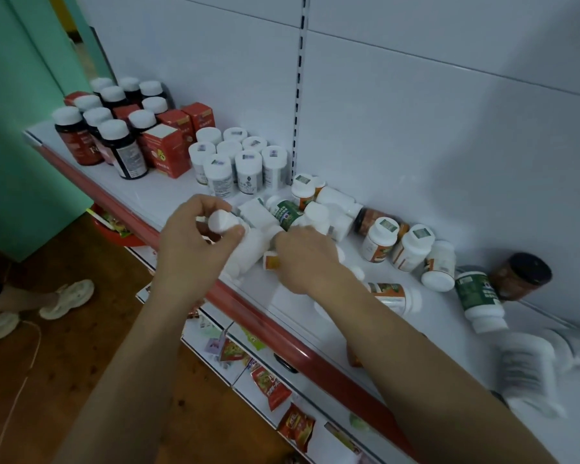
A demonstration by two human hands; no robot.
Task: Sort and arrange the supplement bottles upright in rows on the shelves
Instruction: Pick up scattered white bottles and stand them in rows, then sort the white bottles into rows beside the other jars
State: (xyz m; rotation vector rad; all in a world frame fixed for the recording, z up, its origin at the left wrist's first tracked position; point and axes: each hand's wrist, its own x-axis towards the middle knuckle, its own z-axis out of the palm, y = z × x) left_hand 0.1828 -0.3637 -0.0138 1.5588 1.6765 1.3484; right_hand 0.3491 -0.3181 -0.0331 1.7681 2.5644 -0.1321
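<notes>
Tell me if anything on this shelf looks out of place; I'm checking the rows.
Yes. Right of the tidy white bottles, a heap of bottles lies tumbled. A green-labelled bottle lies tipped beside a dark brown jar on its side. The left hand holds a white bottle.

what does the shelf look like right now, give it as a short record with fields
left hand: gripping a white bottle by its cap end
right hand: reaching into the jumbled bottles, grip hidden
sorted so far: dark bottles, red boxes and white bottles upright at the left
unsorted: green-label bottle and brown jar lying on their sides at the right
shelf edge: red rail
</notes>
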